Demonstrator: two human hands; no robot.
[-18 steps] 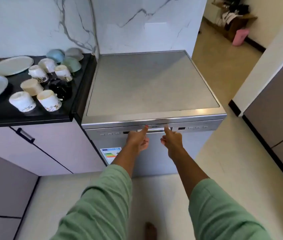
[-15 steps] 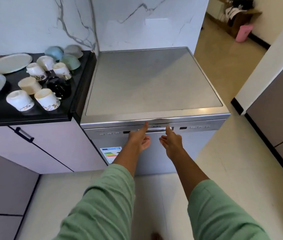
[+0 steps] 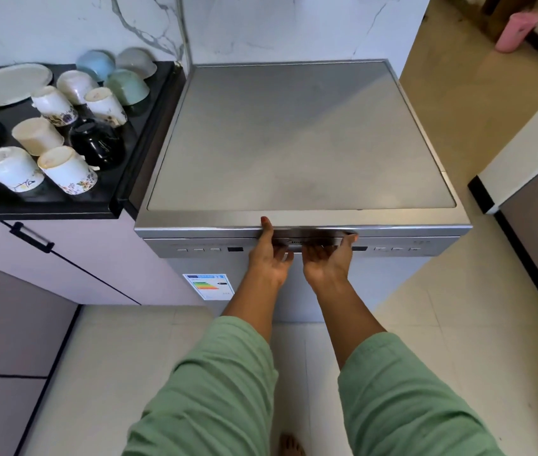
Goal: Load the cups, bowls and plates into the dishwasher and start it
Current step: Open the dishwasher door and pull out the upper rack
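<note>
from the head view, your left hand (image 3: 269, 261) and right hand (image 3: 327, 260) sit palm-up at the handle (image 3: 313, 242) of the shut dishwasher (image 3: 297, 136), fingers (image 3: 322, 250) hooked up into its recess, gripping it. the cups (image 3: 67, 169), bowls (image 3: 126, 85) and plates (image 3: 6, 83) wait upturned on the black desk (image 3: 136, 133) just left of it.

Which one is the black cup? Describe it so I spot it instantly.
Look left of the dishwasher to the black countertop. Among the upside-down cups stands the black cup, near the counter's right edge. It is the only glossy black one; its neighbours are white or cream.
</note>
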